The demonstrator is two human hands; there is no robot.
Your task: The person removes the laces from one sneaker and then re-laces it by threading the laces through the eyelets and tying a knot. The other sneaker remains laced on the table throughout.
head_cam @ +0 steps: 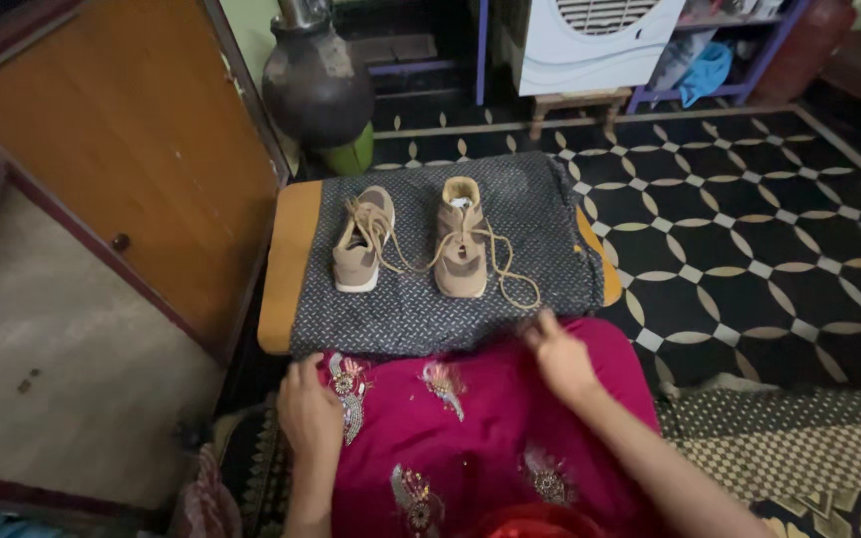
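Note:
Two small tan shoes sit on a grey patterned cloth (540,224) spread over a low wooden stool (283,259). The left shoe (361,244) and the right shoe (459,239) both have loose, untied laces trailing across the cloth. My left hand (309,408) rests on my lap, on magenta embroidered fabric (470,418), near the cloth's front edge. My right hand (560,359) hovers at the front edge of the cloth, just below the end of the right shoe's lace (515,289). Neither hand holds anything.
A wooden cabinet door (132,139) stands at the left. A dark round metal pot (316,85) sits behind the stool. A white air cooler (590,40) is at the back. Black patterned floor tiles (749,229) spread to the right, and a woven mat (799,438) lies at lower right.

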